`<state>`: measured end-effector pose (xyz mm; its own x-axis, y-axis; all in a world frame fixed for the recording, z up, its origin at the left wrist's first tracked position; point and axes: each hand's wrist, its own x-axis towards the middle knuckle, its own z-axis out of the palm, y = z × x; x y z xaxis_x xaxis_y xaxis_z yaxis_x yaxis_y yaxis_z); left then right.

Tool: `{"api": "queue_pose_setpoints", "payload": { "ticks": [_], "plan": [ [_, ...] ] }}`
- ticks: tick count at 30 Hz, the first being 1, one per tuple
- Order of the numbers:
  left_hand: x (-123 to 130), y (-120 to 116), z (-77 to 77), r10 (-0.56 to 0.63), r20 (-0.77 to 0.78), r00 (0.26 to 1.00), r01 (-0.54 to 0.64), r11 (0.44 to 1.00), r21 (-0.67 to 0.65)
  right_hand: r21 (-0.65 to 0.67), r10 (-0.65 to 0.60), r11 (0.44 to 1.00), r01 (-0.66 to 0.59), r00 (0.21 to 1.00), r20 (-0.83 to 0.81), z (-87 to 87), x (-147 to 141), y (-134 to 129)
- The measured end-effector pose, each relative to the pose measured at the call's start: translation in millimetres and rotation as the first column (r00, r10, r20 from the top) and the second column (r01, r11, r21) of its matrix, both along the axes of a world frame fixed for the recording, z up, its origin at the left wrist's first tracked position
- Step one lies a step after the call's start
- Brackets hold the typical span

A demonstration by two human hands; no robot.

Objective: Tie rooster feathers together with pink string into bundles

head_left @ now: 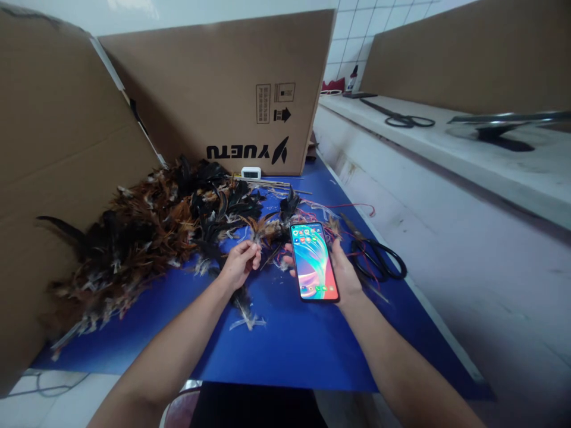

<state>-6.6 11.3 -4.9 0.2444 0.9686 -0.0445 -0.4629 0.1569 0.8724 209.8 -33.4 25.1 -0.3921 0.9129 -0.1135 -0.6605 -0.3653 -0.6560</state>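
So the right hand (350, 279) has a slim black smartphone with a bright blue-and-red lit screen (314, 261) cradled in it, fingers wrapped round the far edge, screen facing up with app icons showing. Just left of the phone, the left hand (243, 263) has its fingertips pinched on the base of a small fanned tuft of brown feathers (256, 228).

Left of the phone and a bit nearer, a loose dark feather with a pale fluffy end (243, 306) lies on the smooth blue tabletop (276, 351). Right of the phone there's a pair of big scissors with black looped handles (379, 260), with some thin red thread (361, 205) running nearby and beyond the phone.

Further left of the phone is a huge messy heap of brown and black feathers (151, 226). Past the phone's top end lie some thin straw-coloured sticks (285, 186), then a little white box-shaped gadget with a dark display (250, 173), and behind that a large brown cardboard box with upside-down YUETU print (214, 95). Way off right of the phone, dark metal scissors (399, 117) sit on a long whitish ledge (486, 169).
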Motion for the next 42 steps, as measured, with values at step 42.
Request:
{"api": "queue_pose_setpoints", "payload": {
  "ticks": [42],
  "plan": [
    [-1.0, 3.6, -1.9, -0.009, -0.002, 1.000, 0.009, 1.000, -0.004, -0.120, -0.145, 0.983, 0.140, 0.989, -0.036, 0.3, 22.7, 8.6]
  ]
}}
